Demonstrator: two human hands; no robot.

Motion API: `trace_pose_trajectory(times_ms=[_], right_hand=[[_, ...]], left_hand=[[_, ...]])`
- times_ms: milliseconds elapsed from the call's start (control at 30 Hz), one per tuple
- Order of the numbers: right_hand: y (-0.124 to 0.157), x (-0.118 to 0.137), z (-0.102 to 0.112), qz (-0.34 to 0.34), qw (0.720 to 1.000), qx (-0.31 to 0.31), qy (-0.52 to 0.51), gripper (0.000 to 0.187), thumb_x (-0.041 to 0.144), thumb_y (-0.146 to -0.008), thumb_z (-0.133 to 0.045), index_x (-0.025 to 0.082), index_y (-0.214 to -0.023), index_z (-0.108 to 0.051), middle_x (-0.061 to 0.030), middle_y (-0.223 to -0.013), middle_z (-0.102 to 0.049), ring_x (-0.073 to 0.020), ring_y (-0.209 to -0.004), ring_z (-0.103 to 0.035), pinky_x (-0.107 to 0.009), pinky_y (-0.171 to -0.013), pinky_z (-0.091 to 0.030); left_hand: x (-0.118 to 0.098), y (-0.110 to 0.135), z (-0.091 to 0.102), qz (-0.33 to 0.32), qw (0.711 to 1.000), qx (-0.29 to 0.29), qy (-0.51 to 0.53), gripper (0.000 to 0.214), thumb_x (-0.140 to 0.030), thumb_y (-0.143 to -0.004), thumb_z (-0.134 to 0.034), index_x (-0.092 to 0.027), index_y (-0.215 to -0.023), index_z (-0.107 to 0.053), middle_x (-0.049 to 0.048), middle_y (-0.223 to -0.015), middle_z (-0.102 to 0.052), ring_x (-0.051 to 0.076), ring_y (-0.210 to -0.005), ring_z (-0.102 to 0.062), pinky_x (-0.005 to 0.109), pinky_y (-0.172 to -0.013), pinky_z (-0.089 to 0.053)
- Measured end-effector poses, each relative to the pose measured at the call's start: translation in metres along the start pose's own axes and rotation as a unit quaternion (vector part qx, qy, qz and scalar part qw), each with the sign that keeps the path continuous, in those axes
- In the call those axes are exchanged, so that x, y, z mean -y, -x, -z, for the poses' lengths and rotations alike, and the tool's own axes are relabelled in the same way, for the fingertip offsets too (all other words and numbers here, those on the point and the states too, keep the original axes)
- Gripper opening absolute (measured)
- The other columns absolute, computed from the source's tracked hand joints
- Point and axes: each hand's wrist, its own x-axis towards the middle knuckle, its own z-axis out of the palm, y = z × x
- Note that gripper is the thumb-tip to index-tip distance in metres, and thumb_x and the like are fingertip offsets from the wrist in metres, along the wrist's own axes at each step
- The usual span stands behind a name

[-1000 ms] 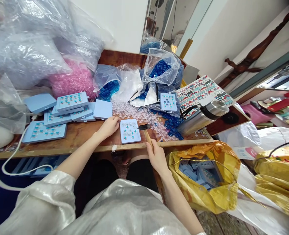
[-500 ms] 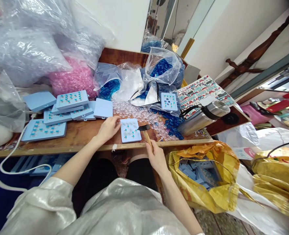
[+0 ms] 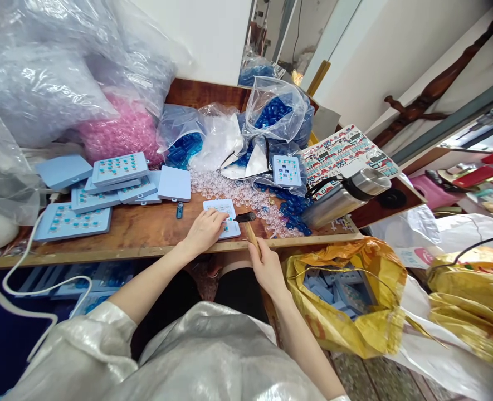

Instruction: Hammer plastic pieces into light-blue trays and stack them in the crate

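My left hand (image 3: 205, 230) lies on top of a small light-blue tray (image 3: 224, 214) with little blue and white pieces set in it, fingers curled down onto it near the table's front edge. My right hand (image 3: 267, 269) is closed round the wooden handle of a small hammer (image 3: 249, 224), whose dark head rests just right of the tray. A small blue piece (image 3: 180, 210) lies loose on the wood left of my left hand. Clear and blue plastic pieces (image 3: 271, 211) are scattered behind the tray.
A stack of light-blue trays (image 3: 104, 189) sits at the left. Bags of clear, pink and blue pieces (image 3: 116, 111) fill the back. A steel flask (image 3: 346, 197) lies at the right. A yellow bag (image 3: 346, 301) of trays stands beside my right knee. A white cable (image 3: 24, 273) hangs at left.
My left hand moved from the tray's left edge onto its top, covering part of it. A small blue piece now shows on the wood where the hand was. The right hand stayed.
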Motion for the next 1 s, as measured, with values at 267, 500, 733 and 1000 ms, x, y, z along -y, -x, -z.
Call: trace_pose_trajectory(times_ms=[267, 500, 733, 1000], right_hand=[[-0.002, 0.004, 0.001, 0.017, 1.0, 0.002, 0.013, 0.035, 0.04, -0.09, -0.03, 0.021, -0.108, -0.053, -0.0044, -0.082, -0.066, -0.0188, -0.07, -0.061, -0.025, -0.065, -0.04], [-0.012, 0.016, 0.003, 0.003, 0.99, 0.054, 0.131, 0.033, 0.038, -0.092, -0.028, 0.022, -0.111, -0.05, -0.0064, -0.082, -0.066, -0.021, -0.072, -0.062, -0.024, -0.058, -0.036], [-0.014, 0.021, 0.001, 0.002, 0.988, 0.066, 0.139, 0.032, 0.039, -0.092, -0.028, 0.023, -0.108, -0.05, -0.0057, -0.08, -0.065, -0.0204, -0.07, -0.061, -0.024, -0.056, -0.034], [-0.02, -0.002, 0.006, -0.013, 1.0, -0.025, -0.008, 0.035, 0.042, -0.09, -0.028, 0.021, -0.103, -0.053, -0.0035, -0.078, -0.063, -0.0182, -0.07, -0.058, -0.026, -0.062, -0.04]], left_hand=[[0.001, -0.004, 0.0, -0.022, 0.999, 0.017, 0.032, 0.011, -0.017, -0.084, -0.045, -0.017, -0.089, -0.055, 0.0083, -0.093, -0.058, 0.023, -0.093, -0.048, 0.037, -0.078, -0.041], [0.003, -0.006, -0.001, 0.033, 0.995, 0.006, 0.095, 0.028, -0.014, -0.078, -0.05, -0.017, -0.105, -0.046, 0.0068, -0.093, -0.058, 0.022, -0.094, -0.049, 0.035, -0.082, -0.043], [0.003, -0.003, 0.0, 0.026, 0.992, 0.003, 0.125, 0.038, -0.013, -0.076, -0.05, -0.015, -0.113, -0.043, 0.0063, -0.093, -0.058, 0.021, -0.094, -0.05, 0.035, -0.083, -0.043], [0.083, -0.038, -0.008, 0.037, 0.999, 0.026, 0.024, 0.029, -0.003, -0.078, -0.038, -0.015, -0.093, -0.059, 0.0099, -0.096, -0.058, 0.021, -0.094, -0.051, 0.036, -0.084, -0.043]])
